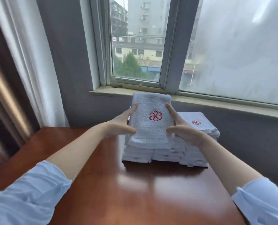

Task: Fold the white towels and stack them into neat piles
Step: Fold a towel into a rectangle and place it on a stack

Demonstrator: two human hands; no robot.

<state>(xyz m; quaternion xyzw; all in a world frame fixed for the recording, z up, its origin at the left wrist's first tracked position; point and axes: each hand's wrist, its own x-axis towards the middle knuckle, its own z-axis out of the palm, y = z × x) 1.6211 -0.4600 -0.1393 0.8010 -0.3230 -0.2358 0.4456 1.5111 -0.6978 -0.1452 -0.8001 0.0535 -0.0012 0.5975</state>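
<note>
At the left edge of the frame hangs the curtain point(21, 62), and the wooden table point(135, 184) fills the bottom; my left hand point(125, 122) reaches to the centre, fingers straight along the left side of the folded towel point(151, 125), thumb spread toward its near corner; the towel, red emblem up, sits on top of the middle pile point(151, 151) just below the window sill point(115, 92); my right hand point(182, 129) mirrors the left, flat against the towel's right side, so the two hands are apart with the towel pressed between them, neither curled round it; further right stands a second pile point(200, 127), touching the first. I judge I'm placing and squaring this towel on the stack; next I should nudge its edges flush with those beneath, then let go gently so the pile doesn't lean.
</note>
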